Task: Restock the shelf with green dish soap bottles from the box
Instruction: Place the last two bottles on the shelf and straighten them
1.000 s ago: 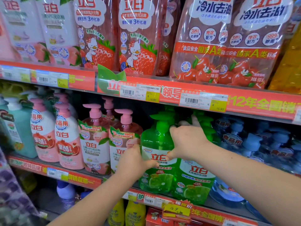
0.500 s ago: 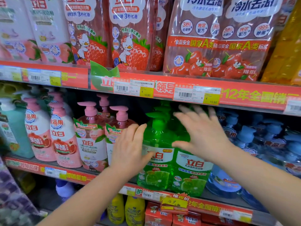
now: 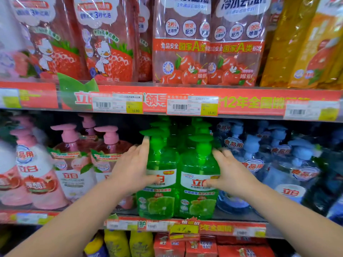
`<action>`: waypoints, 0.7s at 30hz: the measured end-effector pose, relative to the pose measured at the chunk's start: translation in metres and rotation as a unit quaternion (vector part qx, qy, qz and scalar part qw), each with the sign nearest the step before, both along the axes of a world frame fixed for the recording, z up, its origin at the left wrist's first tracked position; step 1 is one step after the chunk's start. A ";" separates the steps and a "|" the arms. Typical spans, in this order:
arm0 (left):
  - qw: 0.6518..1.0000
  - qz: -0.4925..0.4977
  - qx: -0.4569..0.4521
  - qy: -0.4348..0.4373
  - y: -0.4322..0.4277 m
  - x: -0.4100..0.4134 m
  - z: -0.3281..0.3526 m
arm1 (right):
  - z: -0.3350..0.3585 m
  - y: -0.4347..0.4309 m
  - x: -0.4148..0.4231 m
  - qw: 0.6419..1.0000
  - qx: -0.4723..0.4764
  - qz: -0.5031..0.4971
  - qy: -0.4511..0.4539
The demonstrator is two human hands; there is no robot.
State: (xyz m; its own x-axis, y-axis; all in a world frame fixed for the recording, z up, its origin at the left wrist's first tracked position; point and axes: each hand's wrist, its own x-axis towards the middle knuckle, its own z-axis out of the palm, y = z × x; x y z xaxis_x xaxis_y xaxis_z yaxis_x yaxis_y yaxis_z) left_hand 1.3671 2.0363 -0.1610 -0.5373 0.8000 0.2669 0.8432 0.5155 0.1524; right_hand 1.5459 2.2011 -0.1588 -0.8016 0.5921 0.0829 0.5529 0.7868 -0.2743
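Pink pump bottles (image 3: 68, 173) stand at the left and blue pump bottles (image 3: 278, 173) at the right, strawberry refill pouches (image 3: 111, 43) and yellow pouches (image 3: 300, 43) fill the row above, price labels (image 3: 117, 104) run beneath them, and yellow bottles (image 3: 117, 243) and red boxes (image 3: 168, 245) sit lowest.

The left hand (image 3: 133, 169) and right hand (image 3: 231, 173) are raised, palms facing each other.
Left fingers point straight up, thumb stretched rightward; right fingers, slightly blurred, angle up-left. The bare left forearm (image 3: 74, 219) and right forearm (image 3: 289, 212) enter from the lower corners.
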 end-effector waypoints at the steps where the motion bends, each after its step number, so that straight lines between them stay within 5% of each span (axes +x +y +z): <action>1: 1.000 -0.007 0.004 -0.013 0.001 0.000 -0.001 | 0.000 0.002 0.001 1.000 0.001 0.000 0.002; 21: 0.998 -0.011 0.033 -0.056 0.013 0.002 -0.008 | 0.003 0.001 -0.003 0.997 0.078 -0.008 -0.020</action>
